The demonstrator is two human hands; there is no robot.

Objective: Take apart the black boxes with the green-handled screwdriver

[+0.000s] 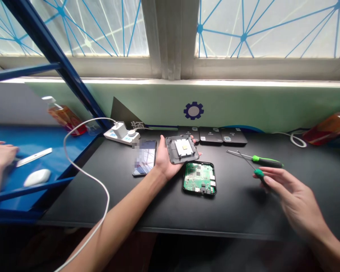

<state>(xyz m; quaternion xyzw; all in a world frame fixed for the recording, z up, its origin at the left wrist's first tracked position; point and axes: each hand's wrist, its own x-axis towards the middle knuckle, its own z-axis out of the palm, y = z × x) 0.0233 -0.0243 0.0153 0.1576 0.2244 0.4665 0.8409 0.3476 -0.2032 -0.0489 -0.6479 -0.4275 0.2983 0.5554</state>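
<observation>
My left hand holds a square black cover with its inside facing up, showing a white plate and a small yellowish pad. Just below it on the table lies the matching black case with a green circuit board in it, apart from my right hand. My right hand grips the green-and-dark handle of a screwdriver, its thin shaft pointing up and left. Behind that tool a second screwdriver, with a bright green and black handle, lies on the table.
Several flat black boxes line the wall. A phone lies left of the cover, near a white power strip whose white cable crosses over my left forearm. Bottles stand at both sides. Another person's hand rests on the blue desk.
</observation>
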